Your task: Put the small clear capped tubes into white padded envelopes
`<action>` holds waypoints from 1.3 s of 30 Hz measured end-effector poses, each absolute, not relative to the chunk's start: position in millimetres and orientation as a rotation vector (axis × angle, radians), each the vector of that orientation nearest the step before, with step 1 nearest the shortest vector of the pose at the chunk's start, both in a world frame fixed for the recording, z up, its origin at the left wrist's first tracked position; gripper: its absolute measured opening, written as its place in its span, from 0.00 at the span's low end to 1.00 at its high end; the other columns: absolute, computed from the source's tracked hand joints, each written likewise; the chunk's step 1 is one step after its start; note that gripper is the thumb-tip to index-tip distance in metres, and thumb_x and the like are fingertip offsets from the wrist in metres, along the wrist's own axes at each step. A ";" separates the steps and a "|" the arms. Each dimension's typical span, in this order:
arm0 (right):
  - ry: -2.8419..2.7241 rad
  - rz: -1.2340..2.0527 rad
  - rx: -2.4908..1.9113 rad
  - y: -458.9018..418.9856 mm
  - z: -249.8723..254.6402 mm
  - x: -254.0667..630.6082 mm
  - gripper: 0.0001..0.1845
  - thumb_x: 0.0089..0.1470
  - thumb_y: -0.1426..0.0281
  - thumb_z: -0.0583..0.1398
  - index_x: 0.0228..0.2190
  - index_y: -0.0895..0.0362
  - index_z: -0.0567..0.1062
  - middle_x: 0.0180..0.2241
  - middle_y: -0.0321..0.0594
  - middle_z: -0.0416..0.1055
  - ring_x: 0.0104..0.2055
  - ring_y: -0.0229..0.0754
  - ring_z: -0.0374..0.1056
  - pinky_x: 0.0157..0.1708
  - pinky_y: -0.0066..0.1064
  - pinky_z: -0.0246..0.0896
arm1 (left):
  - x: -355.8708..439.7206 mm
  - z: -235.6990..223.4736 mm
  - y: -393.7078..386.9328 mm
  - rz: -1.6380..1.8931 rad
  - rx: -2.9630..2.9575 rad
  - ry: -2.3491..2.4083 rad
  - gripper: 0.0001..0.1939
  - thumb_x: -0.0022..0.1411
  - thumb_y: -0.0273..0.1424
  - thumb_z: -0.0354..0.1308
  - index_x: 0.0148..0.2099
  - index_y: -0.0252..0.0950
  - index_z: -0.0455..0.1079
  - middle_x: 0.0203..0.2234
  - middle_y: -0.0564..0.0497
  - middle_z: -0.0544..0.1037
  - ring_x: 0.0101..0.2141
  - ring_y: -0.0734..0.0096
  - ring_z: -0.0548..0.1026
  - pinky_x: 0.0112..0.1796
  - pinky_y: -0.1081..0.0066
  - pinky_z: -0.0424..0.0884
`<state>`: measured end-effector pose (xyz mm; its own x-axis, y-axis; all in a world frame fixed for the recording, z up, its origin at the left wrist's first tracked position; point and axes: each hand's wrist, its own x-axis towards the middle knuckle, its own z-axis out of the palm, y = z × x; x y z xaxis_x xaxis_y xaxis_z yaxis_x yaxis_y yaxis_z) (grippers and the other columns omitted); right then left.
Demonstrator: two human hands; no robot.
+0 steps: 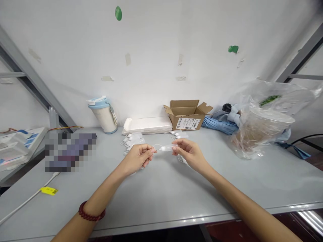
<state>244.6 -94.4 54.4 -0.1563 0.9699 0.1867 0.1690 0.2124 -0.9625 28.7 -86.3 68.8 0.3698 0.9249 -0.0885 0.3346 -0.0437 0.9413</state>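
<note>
In my right hand [188, 152] is a small translucent squeeze bottle [169, 148], lying level with its white neck toward the left. A thin dark needle-like tip [158, 150] runs from the neck to my left hand [141, 157]. The left thumb and fingers pinch at the end of that tip; what lies between them is too small to make out. A thin white loop arches above the tip. Behind the left hand lies a pile of similar small bottles [133, 139], and a few more bottles [180, 133] rest beyond the right hand.
Against the wall stand a tumbler [106, 117], a stack of white envelopes [148, 125] and an open cardboard box [186, 117]. Rightward are blue folded cloth [220, 125] and a plastic-bagged tub [262, 131]. A blurred-out device [70, 153] with a white cable [25, 203] lies left.
</note>
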 end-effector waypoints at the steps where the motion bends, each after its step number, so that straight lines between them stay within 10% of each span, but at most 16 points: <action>1: -1.541 1.064 -1.121 -94.6 54.4 244.4 0.17 0.47 0.58 0.61 0.35 0.57 0.71 0.23 0.37 0.72 0.28 0.40 0.69 0.25 0.29 0.58 | 28.5 68.2 -86.1 0.715 1.595 1.152 0.15 0.58 0.41 0.52 0.32 0.32 0.67 0.17 0.58 0.65 0.15 0.83 0.59 0.18 0.78 0.55; 39: -1.624 0.908 -1.056 -99.9 30.0 232.0 0.13 0.50 0.60 0.60 0.32 0.57 0.70 0.22 0.37 0.72 0.24 0.39 0.69 0.27 0.32 0.64 | 26.9 67.3 -88.5 0.775 1.662 1.108 0.12 0.56 0.38 0.54 0.26 0.34 0.64 0.16 0.58 0.63 0.15 0.82 0.60 0.19 0.77 0.57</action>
